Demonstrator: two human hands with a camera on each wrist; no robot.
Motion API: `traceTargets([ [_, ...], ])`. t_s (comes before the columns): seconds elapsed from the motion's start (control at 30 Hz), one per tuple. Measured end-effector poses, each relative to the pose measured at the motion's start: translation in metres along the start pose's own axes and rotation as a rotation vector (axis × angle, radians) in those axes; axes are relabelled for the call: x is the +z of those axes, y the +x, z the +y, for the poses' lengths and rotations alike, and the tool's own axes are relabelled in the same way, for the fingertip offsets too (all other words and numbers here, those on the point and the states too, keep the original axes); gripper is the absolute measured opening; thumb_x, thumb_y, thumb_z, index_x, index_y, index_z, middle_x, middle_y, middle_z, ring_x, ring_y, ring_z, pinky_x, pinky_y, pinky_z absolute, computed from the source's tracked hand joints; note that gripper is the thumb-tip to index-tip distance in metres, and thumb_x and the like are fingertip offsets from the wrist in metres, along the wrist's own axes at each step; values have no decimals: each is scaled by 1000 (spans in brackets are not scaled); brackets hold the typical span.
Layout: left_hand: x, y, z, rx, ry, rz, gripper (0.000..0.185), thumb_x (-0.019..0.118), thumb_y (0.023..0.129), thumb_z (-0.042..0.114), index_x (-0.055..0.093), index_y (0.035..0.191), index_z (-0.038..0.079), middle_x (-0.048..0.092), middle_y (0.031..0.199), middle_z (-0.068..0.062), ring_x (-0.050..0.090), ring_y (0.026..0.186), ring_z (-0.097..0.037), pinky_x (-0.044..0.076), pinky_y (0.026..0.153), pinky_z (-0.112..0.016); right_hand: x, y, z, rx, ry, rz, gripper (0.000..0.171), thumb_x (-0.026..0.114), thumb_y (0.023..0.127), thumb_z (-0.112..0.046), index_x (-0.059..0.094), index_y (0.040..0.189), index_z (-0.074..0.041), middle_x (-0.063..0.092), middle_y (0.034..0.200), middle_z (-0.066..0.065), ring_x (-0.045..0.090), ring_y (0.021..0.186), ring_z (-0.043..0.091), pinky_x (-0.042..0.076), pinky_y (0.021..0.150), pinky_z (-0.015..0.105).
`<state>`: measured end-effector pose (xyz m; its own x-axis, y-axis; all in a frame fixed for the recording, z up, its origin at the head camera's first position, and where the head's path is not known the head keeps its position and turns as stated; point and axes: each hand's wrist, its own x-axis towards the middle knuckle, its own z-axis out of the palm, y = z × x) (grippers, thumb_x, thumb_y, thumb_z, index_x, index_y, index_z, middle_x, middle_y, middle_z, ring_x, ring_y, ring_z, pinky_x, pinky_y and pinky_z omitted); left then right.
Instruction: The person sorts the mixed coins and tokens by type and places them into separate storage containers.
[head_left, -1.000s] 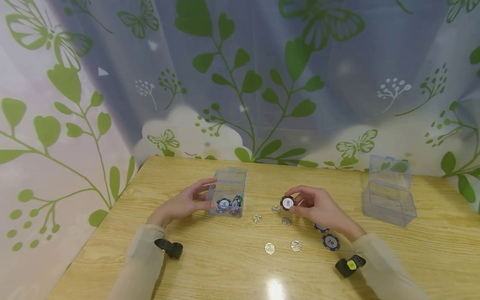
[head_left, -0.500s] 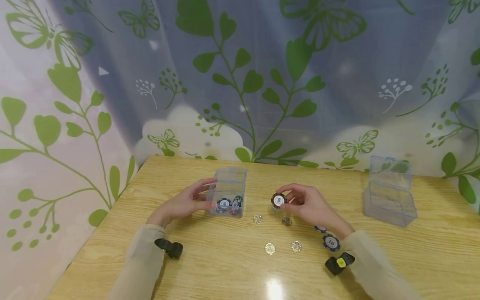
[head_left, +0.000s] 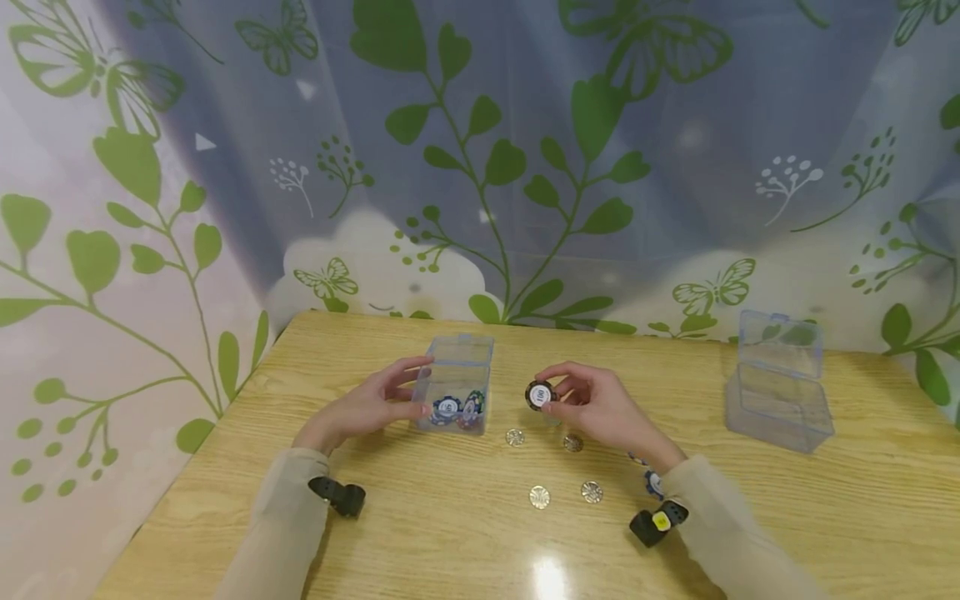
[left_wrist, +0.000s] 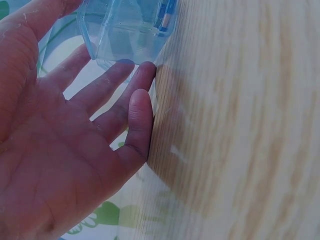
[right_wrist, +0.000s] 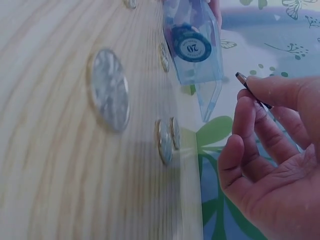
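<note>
A black-rimmed poker chip [head_left: 539, 396] marked 100 is pinched between thumb and fingertips of my right hand [head_left: 596, 407], raised over the table to the right of a clear plastic box. The right wrist view shows this poker chip [right_wrist: 241, 78] edge-on. My left hand [head_left: 367, 408] rests against the left side of the clear plastic box [head_left: 463, 351], its fingers spread and extended, the thumb by the front corner. That box has its lid up and holds several poker chips [head_left: 448, 407]. In the right wrist view, a chip [right_wrist: 192, 47] marked 20 shows through its wall.
Several metal coins [head_left: 539, 497] lie on the wooden table [head_left: 420, 517] in front of the box. Blue poker chips [head_left: 653, 483] sit partly hidden under my right wrist. Another clear box [head_left: 780, 425], lid raised, stands at the right. A patterned curtain [head_left: 525, 167] hangs behind.
My right hand has moved left toward the box with the black-rimmed poker chip, covering most of one coin and more of the blue chips. The left hand has stayed put.
</note>
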<state>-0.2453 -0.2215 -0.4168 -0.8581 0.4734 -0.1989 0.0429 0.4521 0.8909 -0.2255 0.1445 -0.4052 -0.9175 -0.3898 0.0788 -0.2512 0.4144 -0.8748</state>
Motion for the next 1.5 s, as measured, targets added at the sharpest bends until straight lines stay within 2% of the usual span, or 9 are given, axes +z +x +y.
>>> traceTargets([
  [0.3,1,0,2,-8,-11,1,81,73,96,34,26,162,33,23,170,-6,36,151,-41,37,114,-63,10,8,-2,13,37,11,36,77,91,-14,69,126,-13,71,100,14,67,79,26,52,64,26],
  [0.57,1,-1,2,-9,-3,11,81,74,96,35,27,162,34,24,170,-5,37,150,-41,38,113,-64,20,16,-13,9,68,33,36,78,90,-12,70,125,-15,72,99,11,66,76,19,52,65,26],
  [0.87,1,-1,2,-16,-4,14,82,74,95,35,27,162,33,25,169,-7,39,149,-40,39,113,-62,34,23,-18,9,105,49,36,77,90,-9,70,125,-14,73,99,12,68,78,26,51,65,25],
  [1.17,0,-1,1,8,6,5,80,72,97,32,26,163,29,24,170,-10,36,150,-43,38,113,-64,45,29,-25,28,117,66,37,77,90,-8,71,125,-17,74,97,10,66,75,16,52,66,26],
  [1.4,0,-1,2,24,-2,-3,80,71,98,32,26,163,26,24,169,-12,38,149,-44,43,111,-60,53,33,-28,35,114,64,35,77,90,-8,71,123,-15,74,96,11,67,76,22,54,69,30],
  [1.5,1,-1,2,9,-9,3,80,72,97,32,26,163,28,25,169,-10,40,148,-42,43,111,-58,56,34,-27,52,115,63,34,77,90,-9,72,123,-15,73,95,10,68,78,25,54,70,30],
])
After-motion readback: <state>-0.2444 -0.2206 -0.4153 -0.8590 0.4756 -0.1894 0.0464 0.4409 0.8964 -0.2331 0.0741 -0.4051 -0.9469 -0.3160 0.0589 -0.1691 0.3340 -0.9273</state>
